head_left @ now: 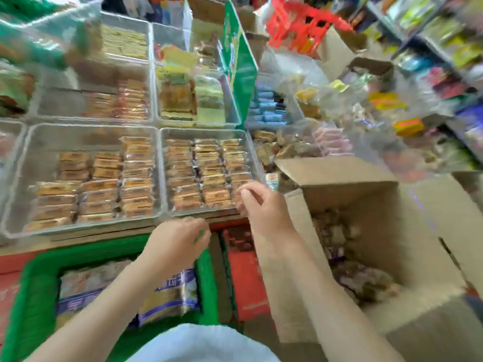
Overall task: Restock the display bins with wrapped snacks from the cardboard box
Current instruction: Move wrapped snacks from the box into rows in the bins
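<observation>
- I was at the placing step: my right hand (257,202) hovered over the near right corner of the clear display bin (167,205), its fingers (244,190) drawn together at the tips. The blur hid whether they pinched a snack or had just let one go.
- My left hand (180,240) hung just in front of that bin's near rim, fingers loosely curled; I could not tell if anything sat in them.
- That bin already held three tidy columns of wrapped snacks (206,173), filled almost to its front edge, so I judged it nearly stocked.
- The neighbouring bin (23,223) to the left held similar snacks, with bare room at its far end.
- The cardboard box (392,317) stood open at my right, beside my right forearm, with a low heap of darker wrapped pieces (366,278) in its bottom.
- Next, I reckoned, my right hand would need to swing back and reach deep into the box, since the stock lay low.
- The bins sat in rows on a worktop; below it stood a green basket (34,283) of bagged goods.
- Shelves (431,40) of packaged goods ran along the right, and a red basket (303,22) sat behind.
</observation>
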`<state>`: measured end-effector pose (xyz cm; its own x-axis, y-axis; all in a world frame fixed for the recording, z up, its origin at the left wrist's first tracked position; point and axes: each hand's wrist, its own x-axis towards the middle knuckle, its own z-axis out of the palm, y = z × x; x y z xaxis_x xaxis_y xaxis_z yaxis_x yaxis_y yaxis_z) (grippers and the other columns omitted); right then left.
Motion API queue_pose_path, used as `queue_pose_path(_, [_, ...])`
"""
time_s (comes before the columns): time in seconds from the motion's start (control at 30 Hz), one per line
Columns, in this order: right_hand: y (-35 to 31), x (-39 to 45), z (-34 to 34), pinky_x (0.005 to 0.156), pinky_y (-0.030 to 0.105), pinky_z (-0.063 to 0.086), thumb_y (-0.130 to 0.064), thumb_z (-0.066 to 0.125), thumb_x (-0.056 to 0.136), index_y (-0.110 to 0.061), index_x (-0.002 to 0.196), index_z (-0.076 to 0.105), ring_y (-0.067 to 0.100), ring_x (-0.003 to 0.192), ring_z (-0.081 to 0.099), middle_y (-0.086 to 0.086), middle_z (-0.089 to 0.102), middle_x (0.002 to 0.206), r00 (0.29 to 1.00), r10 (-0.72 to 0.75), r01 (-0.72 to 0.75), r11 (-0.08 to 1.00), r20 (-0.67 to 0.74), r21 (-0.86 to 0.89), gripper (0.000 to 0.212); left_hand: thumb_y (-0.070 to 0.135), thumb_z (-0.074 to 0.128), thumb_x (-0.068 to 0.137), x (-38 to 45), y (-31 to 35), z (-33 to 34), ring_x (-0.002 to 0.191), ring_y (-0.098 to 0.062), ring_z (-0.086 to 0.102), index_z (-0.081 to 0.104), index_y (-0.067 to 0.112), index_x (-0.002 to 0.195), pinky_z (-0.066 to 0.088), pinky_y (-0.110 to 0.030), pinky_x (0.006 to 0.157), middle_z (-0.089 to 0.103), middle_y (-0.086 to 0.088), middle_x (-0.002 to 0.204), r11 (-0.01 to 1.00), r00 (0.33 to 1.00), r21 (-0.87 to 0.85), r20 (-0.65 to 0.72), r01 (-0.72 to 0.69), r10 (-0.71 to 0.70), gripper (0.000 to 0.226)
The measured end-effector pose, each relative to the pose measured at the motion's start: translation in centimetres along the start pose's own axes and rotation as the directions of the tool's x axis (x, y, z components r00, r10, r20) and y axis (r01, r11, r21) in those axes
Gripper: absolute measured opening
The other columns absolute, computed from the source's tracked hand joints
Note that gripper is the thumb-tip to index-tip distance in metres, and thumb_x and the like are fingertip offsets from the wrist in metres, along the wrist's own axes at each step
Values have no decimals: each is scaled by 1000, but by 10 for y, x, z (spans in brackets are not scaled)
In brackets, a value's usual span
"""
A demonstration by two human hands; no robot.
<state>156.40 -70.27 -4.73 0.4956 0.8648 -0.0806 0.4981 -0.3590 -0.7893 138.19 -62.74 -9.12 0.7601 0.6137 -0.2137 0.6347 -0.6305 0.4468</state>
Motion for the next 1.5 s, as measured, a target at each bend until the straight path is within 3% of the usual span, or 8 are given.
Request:
queue_pose_path(0.23, [125,-18,-158,74,34,55,-20,52,96,-26,85,67,14,74,66,-5,68,77,890,235,-203,971,-391,122,20,49,35,100,62,165,50,129,-29,51,60,21,134,41,-46,106,56,-4,139,937,913,-43,-243,-347,327,50])
queue_pose_path(0.37, [221,6,-205,81,30,42,-25,50,97,-12,116,63,26,101,58,4,64,113,812,563,-577,813,-154,-75,26,43,44,98,102,240,80,127,-24,45,61,19,132,28,-40,111,58,-5,136,907,864,78,-282,-413,417,45])
queue_pose_path(0.57, [312,28,-175,82,33,50,-28,38,108,-22,127,53,24,104,60,12,52,143,554,743,-425,640,375,-641,25,39,51,94,124,263,109,114,-26,57,68,21,118,39,-42,98,65,-2,118,942,948,227,-147,-247,283,35])
queue_pose_path(0.77, [335,21,-134,111,39,38,-39,55,102,-10,159,17,32,143,36,13,31,160,465,775,-313,596,428,-739,75,34,60,93,123,260,107,114,-24,57,73,22,110,40,-42,100,67,0,115,962,954,199,-200,-186,226,25])
queue_pose_path(0.93, [317,34,-163,103,41,50,-49,63,92,-18,142,51,30,121,57,10,50,145,370,740,-486,669,562,-562,60,38,59,95,128,264,108,116,-22,56,72,23,113,41,-40,99,67,1,118,963,953,199,-208,-180,221,27])
queue_pose_path(1.1, [254,35,-221,94,43,49,-44,60,88,-21,143,51,28,111,65,12,60,133,567,365,-623,777,739,95,60,51,53,95,120,264,102,134,-18,46,52,27,141,35,-37,108,53,4,143,983,955,66,-234,-173,184,52])
queue_pose_path(1.23, [200,13,-227,99,64,29,-9,55,92,-13,150,41,49,123,43,26,48,141,746,-42,-471,672,665,571,59,69,67,77,104,257,86,132,-12,43,25,30,154,40,-29,105,38,3,150,846,970,-492,-217,-205,108,95])
queue_pose_path(1.5, [74,11,-135,117,55,25,8,46,85,-18,155,28,41,135,46,29,40,152,829,-164,-397,501,535,769,77,74,69,66,58,151,27,133,-11,42,17,24,158,44,-28,105,38,1,148,822,934,-513,-350,-249,64,117])
